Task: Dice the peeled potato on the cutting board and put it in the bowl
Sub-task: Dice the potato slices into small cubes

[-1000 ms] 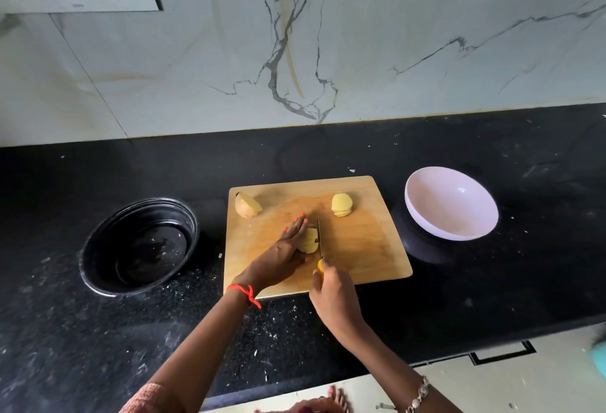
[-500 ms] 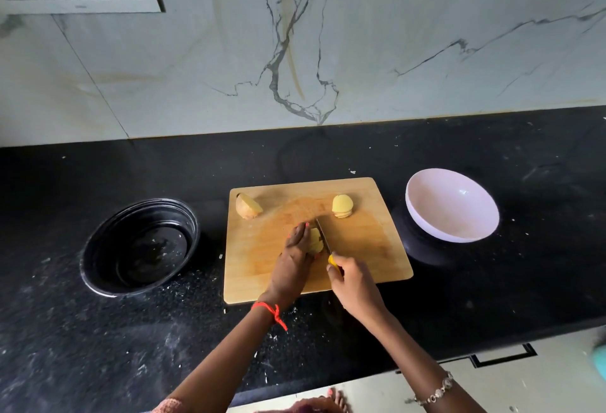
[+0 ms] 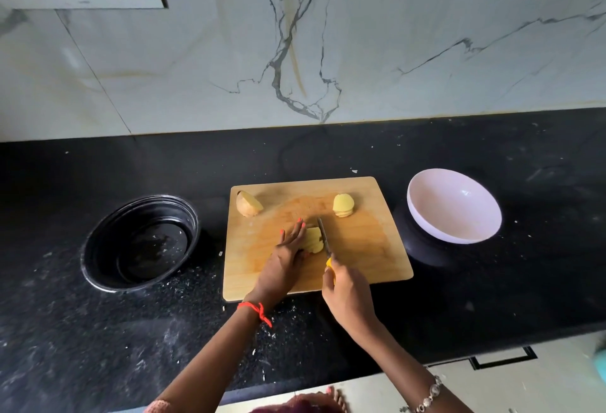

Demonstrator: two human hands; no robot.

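now our left hand (image 3: pixel 284 261) presses the potato piece (image 3: pixel 313 239) mid cutting board (image 3: pixel 370 248); our right hand (image 3: pixel 347 294) grips the knife (image 3: pixel 324 238), blade against it. the white bowl (image 3: pixel 454 206) sits right on the surface (image 3: pixel 492 281).

On the cutting board (image 3: pixel 370 248), the left hand (image 3: pixel 283 261) steadies a potato piece (image 3: pixel 313 239) while the right hand (image 3: pixel 347 294) grips a knife (image 3: pixel 324 237) against it, the white bowl (image 3: pixel 454 206) empty beside.
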